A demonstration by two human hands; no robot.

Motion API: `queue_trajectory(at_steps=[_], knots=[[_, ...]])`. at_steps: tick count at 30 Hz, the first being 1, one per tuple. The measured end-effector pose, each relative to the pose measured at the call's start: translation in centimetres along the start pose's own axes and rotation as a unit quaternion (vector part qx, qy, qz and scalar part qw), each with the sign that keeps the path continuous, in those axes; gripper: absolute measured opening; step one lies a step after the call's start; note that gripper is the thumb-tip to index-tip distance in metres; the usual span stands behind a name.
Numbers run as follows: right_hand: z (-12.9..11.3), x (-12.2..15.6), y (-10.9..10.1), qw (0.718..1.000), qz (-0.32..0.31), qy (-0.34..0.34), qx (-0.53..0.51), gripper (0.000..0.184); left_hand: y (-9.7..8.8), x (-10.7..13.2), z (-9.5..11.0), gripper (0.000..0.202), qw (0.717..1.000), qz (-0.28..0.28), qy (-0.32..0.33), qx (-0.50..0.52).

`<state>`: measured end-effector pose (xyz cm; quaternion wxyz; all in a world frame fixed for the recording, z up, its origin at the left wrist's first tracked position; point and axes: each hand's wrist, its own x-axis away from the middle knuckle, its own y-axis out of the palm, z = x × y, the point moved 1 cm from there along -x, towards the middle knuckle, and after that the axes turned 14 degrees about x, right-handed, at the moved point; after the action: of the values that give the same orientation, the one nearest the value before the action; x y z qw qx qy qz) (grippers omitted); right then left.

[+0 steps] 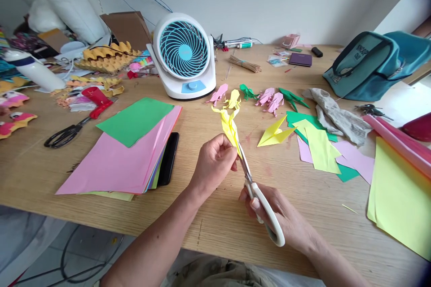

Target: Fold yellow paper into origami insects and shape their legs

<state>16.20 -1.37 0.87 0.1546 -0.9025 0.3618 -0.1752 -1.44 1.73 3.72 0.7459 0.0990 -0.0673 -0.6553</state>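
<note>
My left hand point(215, 161) pinches a folded yellow paper figure point(229, 126) near its lower end, with thin limbs sticking up at the top. White-handled scissors point(269, 215) sit in my right hand point(279, 213), fingers and thumb through the loops. Their blades point(244, 161) point up and left, touching the lower right side of the figure beside my left fingertips. Whether the blades have paper between them I cannot tell. To the right lies a folded yellow paper piece point(276, 132). Behind the figure stand pink point(218, 93), yellow point(233, 98) and green point(248, 92) origami animals.
On the left, a stack of coloured paper point(124, 161) partly covers a black phone point(169, 159); black-handled scissors point(69, 134) lie beyond. A white fan point(184, 51) stands at the back. Paper scraps point(319, 145), a grey cloth point(340, 114), yellow sheets point(400, 197) and a teal bag point(363, 69) occupy the right.
</note>
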Motion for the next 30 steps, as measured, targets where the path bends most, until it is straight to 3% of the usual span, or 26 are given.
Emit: queue_trajectory(at_steps=[30], knots=[[0.52, 0.03, 0.46, 0.999, 0.033, -0.007, -0.009, 0.048, -0.08, 0.17, -0.47, 0.012, 1.000, -0.009, 0.010, -0.001]])
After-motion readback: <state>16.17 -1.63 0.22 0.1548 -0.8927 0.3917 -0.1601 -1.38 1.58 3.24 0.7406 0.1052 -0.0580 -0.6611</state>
